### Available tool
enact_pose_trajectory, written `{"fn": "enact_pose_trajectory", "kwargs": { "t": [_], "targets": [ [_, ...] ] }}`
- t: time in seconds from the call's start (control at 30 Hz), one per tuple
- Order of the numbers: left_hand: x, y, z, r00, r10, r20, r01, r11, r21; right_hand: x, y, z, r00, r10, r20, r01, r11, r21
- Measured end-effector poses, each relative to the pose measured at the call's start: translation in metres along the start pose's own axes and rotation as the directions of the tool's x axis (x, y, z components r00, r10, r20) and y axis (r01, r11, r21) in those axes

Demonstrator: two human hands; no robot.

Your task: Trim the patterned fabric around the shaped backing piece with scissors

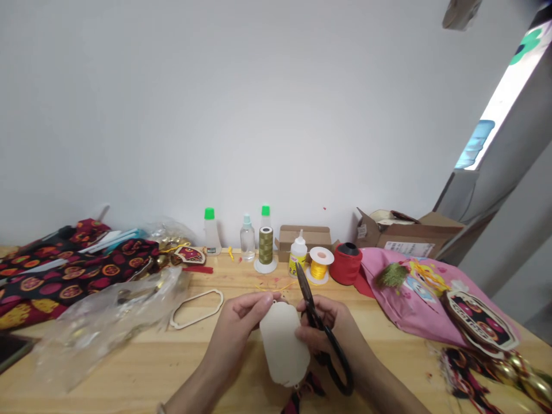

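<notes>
A pale, flat plaque [284,345] with scalloped ends and a small hole tab at each end is held upright over the table. My left hand [244,316] pinches its upper left edge between thumb and fingers. My right hand [334,325] is closed around dark scissors [340,359], blades pointing up, while its thumb touches the plaque's right edge. Patterned dark red fabric [314,384] hangs at the plaque's lower end. Left of my hands lies a thin wooden frame outline [197,309]. The plaque's other face is hidden.
Along the wall stand a glue bottle [298,256], an olive thread spool [266,246], yellow cord [319,270] and red thread [346,263]. Patterned fabric [86,276] and a plastic bag [116,310] lie left. At right are a pink bag [401,305], finished plaques [480,322] and a carton [394,236].
</notes>
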State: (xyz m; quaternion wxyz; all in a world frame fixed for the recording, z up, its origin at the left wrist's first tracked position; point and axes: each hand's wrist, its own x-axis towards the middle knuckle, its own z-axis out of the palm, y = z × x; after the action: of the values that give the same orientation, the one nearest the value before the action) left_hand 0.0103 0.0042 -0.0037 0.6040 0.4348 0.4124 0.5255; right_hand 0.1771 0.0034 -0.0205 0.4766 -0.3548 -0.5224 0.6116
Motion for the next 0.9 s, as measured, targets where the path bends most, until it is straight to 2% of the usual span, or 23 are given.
{"fn": "enact_pose_trajectory", "kwargs": {
  "t": [0.13,0.3,0.43,0.5,0.6,0.67,0.73,0.8,0.87,0.9],
  "targets": [
    [0.002,0.001,-0.003,0.998,-0.044,0.051,0.044,0.999,0.007,0.001,0.001,0.000,1.000,0.023,0.003,-0.023,1.000,-0.017],
    [0.005,-0.002,-0.006,0.981,-0.153,0.116,0.168,0.977,-0.134,0.000,0.003,-0.001,0.999,0.033,0.008,-0.033,0.999,0.011],
    [0.006,-0.003,-0.008,0.962,-0.129,0.239,0.191,0.947,-0.260,-0.002,0.002,0.000,0.994,0.104,0.036,-0.106,0.992,0.074],
    [0.005,-0.002,-0.007,0.946,-0.112,0.304,0.198,0.943,-0.269,-0.004,-0.001,0.002,0.984,0.160,0.072,-0.167,0.979,0.114],
    [0.000,0.000,-0.003,0.893,-0.127,0.432,0.254,0.934,-0.252,-0.006,-0.007,0.004,0.964,0.207,0.164,-0.234,0.958,0.164],
    [-0.002,0.000,-0.001,0.869,-0.111,0.482,0.290,0.903,-0.315,-0.006,-0.010,0.005,0.954,0.209,0.215,-0.248,0.953,0.174],
    [0.000,-0.001,-0.003,0.906,-0.064,0.419,0.278,0.837,-0.472,-0.006,-0.011,0.004,0.952,0.208,0.225,-0.248,0.954,0.171],
    [0.004,-0.002,-0.008,0.963,-0.028,0.269,0.196,0.756,-0.624,-0.005,-0.009,0.004,0.957,0.214,0.196,-0.247,0.955,0.162],
    [0.011,-0.003,-0.014,0.988,-0.008,0.151,0.111,0.717,-0.688,-0.005,-0.007,0.004,0.962,0.217,0.164,-0.242,0.958,0.153],
    [0.014,-0.004,-0.017,0.991,-0.013,0.134,0.103,0.720,-0.686,-0.005,-0.006,0.004,0.964,0.219,0.150,-0.241,0.959,0.148]
  ]
}}
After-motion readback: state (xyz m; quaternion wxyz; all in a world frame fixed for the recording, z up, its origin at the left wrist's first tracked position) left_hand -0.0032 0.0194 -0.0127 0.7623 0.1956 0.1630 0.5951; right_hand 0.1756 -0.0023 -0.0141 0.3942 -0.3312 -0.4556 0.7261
